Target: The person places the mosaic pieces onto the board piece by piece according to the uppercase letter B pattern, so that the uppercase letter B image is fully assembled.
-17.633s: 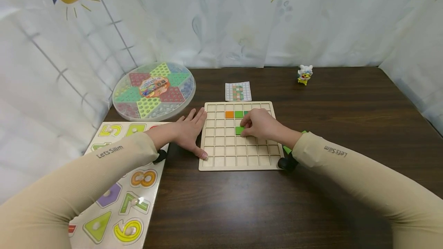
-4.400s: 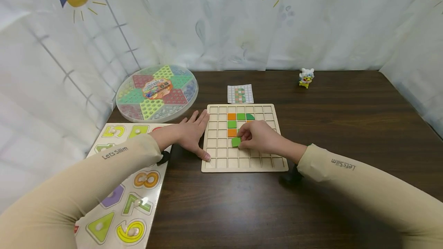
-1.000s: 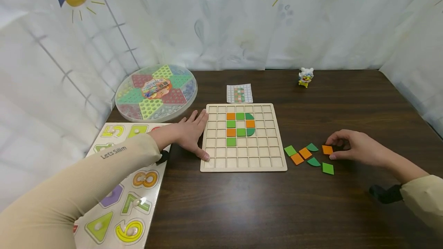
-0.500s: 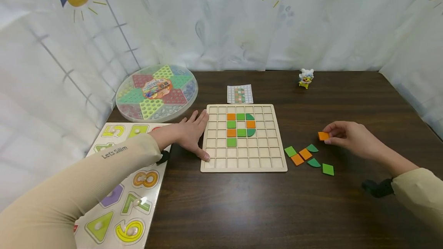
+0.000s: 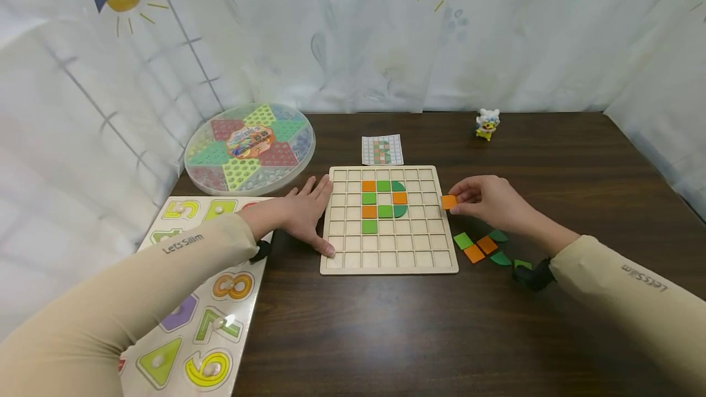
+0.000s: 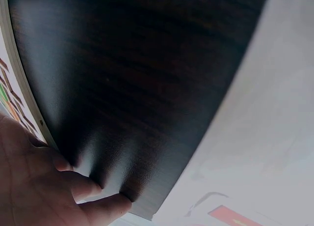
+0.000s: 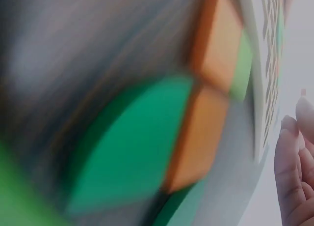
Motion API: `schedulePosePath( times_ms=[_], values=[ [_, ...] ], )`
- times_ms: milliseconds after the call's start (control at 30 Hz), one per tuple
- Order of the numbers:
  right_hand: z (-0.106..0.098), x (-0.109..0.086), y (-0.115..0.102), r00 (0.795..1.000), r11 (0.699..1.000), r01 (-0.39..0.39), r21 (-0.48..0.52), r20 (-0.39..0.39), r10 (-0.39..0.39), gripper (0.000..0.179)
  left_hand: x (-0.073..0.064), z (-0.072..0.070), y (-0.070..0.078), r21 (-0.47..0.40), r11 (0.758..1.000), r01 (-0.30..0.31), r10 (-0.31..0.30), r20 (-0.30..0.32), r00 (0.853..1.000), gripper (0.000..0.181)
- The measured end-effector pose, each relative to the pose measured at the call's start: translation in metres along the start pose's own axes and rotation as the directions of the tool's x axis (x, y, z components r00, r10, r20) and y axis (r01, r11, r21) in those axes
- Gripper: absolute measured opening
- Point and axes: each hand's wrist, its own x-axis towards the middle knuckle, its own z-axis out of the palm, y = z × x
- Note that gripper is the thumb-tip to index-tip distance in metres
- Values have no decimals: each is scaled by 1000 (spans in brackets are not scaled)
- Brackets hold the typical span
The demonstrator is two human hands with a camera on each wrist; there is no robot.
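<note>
My right hand (image 5: 493,202) pinches an orange square tile (image 5: 449,202) between thumb and fingers, at the right edge of a wooden grid board (image 5: 353,260). My left hand (image 5: 302,214) lies spread along the board's left edge, its thumb on the lower left corner. Set in the grid are orange squares, such as one orange tile (image 5: 368,186), green squares, such as one green tile (image 5: 369,226), and dark green quarter circles, such as one curved tile (image 5: 399,211). In the right wrist view the fingertips (image 7: 288,125) show beside the board, and the held tile is mostly hidden.
Loose tiles lie right of the board under my right forearm, among them an orange square (image 5: 474,254) and a dark green quarter circle (image 5: 500,258). Behind the board is a pattern card (image 5: 382,149). A round game box (image 5: 248,149), a number puzzle (image 5: 231,311) and a small figurine (image 5: 487,125) stand around.
My right hand picked up an orange tile from the loose pieces and carried it left to the board's right edge. A green tile was set in the grid earlier. The left hand stays put.
</note>
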Motion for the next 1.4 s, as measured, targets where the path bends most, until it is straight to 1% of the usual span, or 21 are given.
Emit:
schedulePosePath(
  times_ms=[100,267,400,600,800,967,1200,1400],
  values=[
    [9,10,-14,999,1000,21,5,31,-21,28,0,0,0,1,1000,-3,3,-1,1000,142],
    [26,24,-31,994,998,65,-1,87,-65,25,2,1,-1,-1,1000,-10,10,-6,1000,142],
    [40,31,-43,988,995,102,-5,114,-101,24,1,0,0,0,1000,-11,11,-5,1000,142],
    [56,35,-59,980,991,130,-14,153,-126,23,-1,-1,1,1,1000,-5,5,-2,1000,141],
    [63,36,-73,980,991,128,-40,159,-120,18,0,0,0,-3,1000,-4,4,-6,1000,142],
    [67,36,-79,981,990,123,-73,163,-110,17,-1,0,1,-1,1000,-4,4,-5,1000,142],
    [69,34,-82,981,985,121,-123,166,-100,19,-1,-1,2,0,1000,-7,7,-9,1000,142],
    [71,34,-81,983,984,135,-115,139,-118,12,0,0,0,1,1000,-4,4,-8,1000,142]
  ],
)
